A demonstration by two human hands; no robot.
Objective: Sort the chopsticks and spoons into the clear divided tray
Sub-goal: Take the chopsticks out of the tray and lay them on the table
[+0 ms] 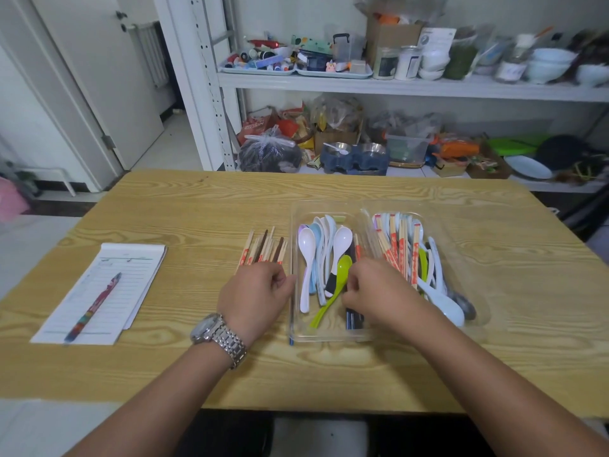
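- Chopsticks point(262, 249) lie in a loose bundle on the desk point(197, 209), just left of the clear divided tray point(329, 203). They are pale wood with red print, and a few are dark brown.
- The bundle's long axis runs away from the person, roughly parallel to the tray's left wall, with the near ends pointing at the left hand.
- The left hand point(255, 291) covers those near ends, just left of the tray, so it is the nearer hand to the bundle. Its fingers are curled, but whether they grip any sticks cannot be told.
- The right hand point(375, 288) reaches into the tray at the near part of the middle divider. Its fingers are curled downward beside the handle of a green spoon point(342, 268). What it pinches, if anything, is hidden.
- The tray's left compartment holds mostly spoons, among them a white spoon point(306, 245) and pale blue and lilac ones, all lying lengthwise. A few dark chopsticks point(354, 319) lie along the divider.
- The tray's right compartment is mixed, with red-printed chopsticks point(400, 242) lying over white and green spoons.
- By this layout, sorting is partway done, and the bundle's likely route is rightward over the tray wall.
- Well left of the tray, a notepad point(108, 285) lies with a pen point(94, 306) on it.
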